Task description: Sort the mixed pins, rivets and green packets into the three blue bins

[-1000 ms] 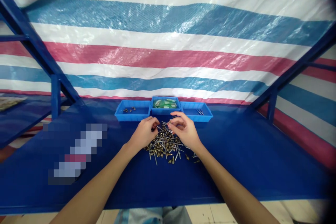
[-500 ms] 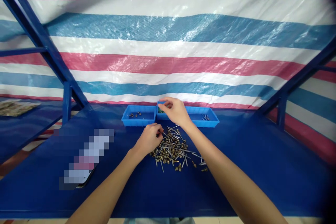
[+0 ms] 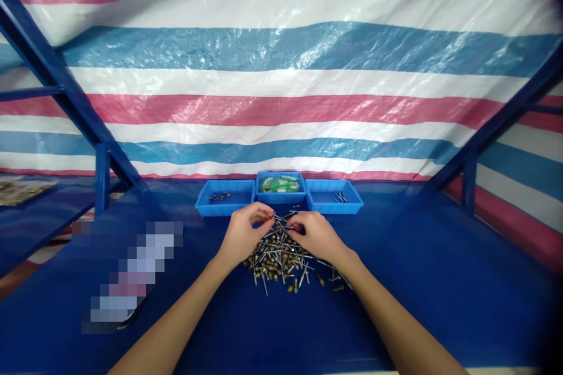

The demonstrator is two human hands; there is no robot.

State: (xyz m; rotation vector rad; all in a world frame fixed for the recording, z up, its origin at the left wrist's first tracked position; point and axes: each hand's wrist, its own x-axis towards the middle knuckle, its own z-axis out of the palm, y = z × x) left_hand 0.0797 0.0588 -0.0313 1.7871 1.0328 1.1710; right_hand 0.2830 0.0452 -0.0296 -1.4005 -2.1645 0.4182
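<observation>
Metal pins (image 3: 276, 258) heaped between left hand (image 3: 246, 233) and right hand (image 3: 320, 235)!
The heap spreads nearside of the fingertips, shafts pointing every way; both hands sit about equally close at its far end, fingers curled, whether gripping a pin I can't tell; beyond stands the middle blue tray (image 3: 280, 195).

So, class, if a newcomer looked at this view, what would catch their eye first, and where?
Probably the glossy striped tarpaulin, red, white and blue, filling the upper view behind the blue table. Next, the heap of small brass-coloured and silvery metal parts at mid-table, with the left hand and right hand over its far end. Beyond it, three blue plastic bins sit side by side, the middle one holding green packets.
</observation>
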